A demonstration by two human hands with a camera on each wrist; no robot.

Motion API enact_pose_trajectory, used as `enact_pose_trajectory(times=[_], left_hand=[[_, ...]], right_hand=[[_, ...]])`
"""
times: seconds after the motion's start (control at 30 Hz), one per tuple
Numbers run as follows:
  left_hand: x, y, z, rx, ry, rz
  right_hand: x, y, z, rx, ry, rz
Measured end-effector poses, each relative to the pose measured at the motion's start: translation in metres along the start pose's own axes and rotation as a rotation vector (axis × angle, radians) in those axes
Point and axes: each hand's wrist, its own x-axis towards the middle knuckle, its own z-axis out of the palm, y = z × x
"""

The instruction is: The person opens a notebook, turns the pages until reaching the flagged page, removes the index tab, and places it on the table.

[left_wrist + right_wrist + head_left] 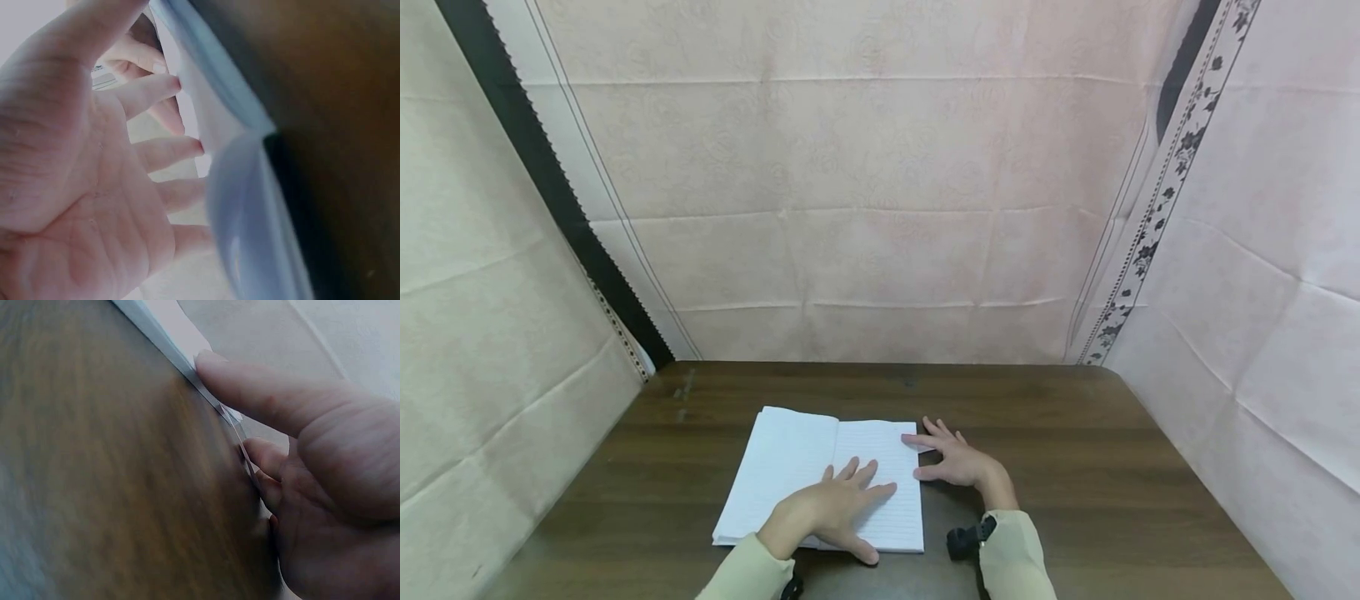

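An open notebook (793, 458) with a ruled right page lies on the table. My left hand (837, 505) is spread over the lower part of that right page, fingers apart. In the left wrist view, its fingertips touch the paper and the page stack (240, 206) bulges near them. My right hand (961, 463) lies at the notebook's right edge, its fingers extended, one reaching onto the page. In the right wrist view, the thumb touches the notebook's edge (169, 347), and a thin sheet (242, 440) sticks out beside the fingers.
The brown wooden table (1075, 483) extends around the notebook. Pale cloth hangs behind it (880, 250) and on both sides. A black wrist device (966, 542) is strapped by the right sleeve.
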Motion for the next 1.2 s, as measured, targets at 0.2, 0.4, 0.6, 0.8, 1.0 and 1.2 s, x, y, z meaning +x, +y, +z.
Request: enact_pose_trajectory(times=[0.2,0.4,0.6,0.8,1.0,1.2], left_hand=[[-0.002,-0.006,-0.004,-0.062,0.027,0.053],[0.0,-0.015,-0.007,-0.142,0.045,0.116],[0.003,-0.023,-0.009,-0.201,0.106,0.189],[0.005,-0.026,-0.012,-0.193,0.245,0.189],[0.003,-0.029,-0.019,-0.107,0.393,0.26],[-0.002,-0.034,-0.026,0.013,0.489,0.235]], right_hand=[[-0.001,0.0,0.001,0.041,0.023,0.018],[-0.002,-0.001,0.002,0.098,0.057,0.052],[-0.002,-0.001,0.005,0.128,0.088,0.105],[-0.001,-0.003,0.007,0.177,0.12,0.19],[-0.001,-0.004,0.008,0.189,0.135,0.222],[0.0,-0.003,0.006,0.169,0.113,0.205]])
